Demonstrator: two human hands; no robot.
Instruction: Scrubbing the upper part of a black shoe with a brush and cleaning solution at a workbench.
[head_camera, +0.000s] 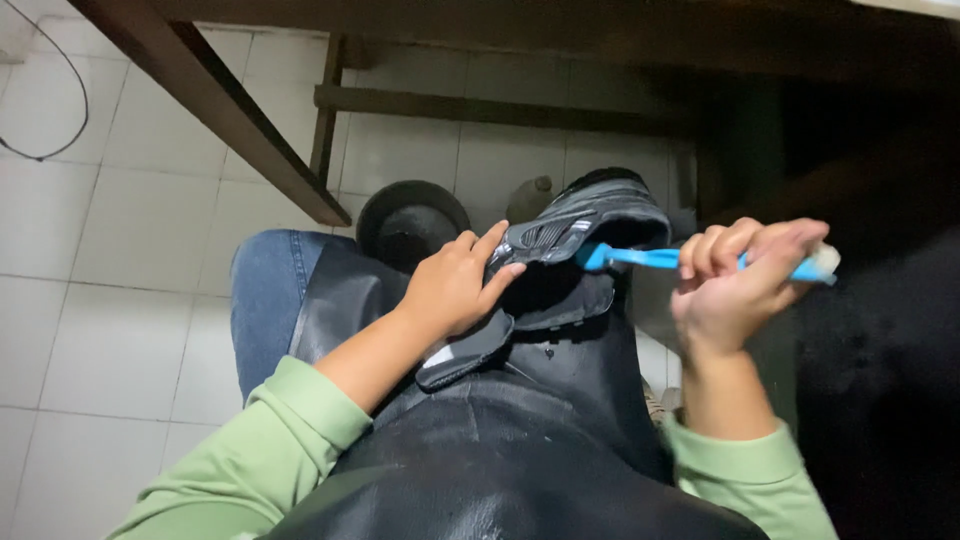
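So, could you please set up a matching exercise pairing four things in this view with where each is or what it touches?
Things:
1. left hand
2. right hand
3. brush head
4. dark bowl

Places:
A. on the tiled floor beyond the knee
B. gripping the blue handle
C. holding the side of the black shoe
D. against the shoe's opening

Pairs: 1-C, 2-B, 3-D, 4-A

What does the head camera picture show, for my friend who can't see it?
A person's left hand steadies a black shoe on their lap, while the right hand holds a blue brush against it. Below is a white tiled floor.
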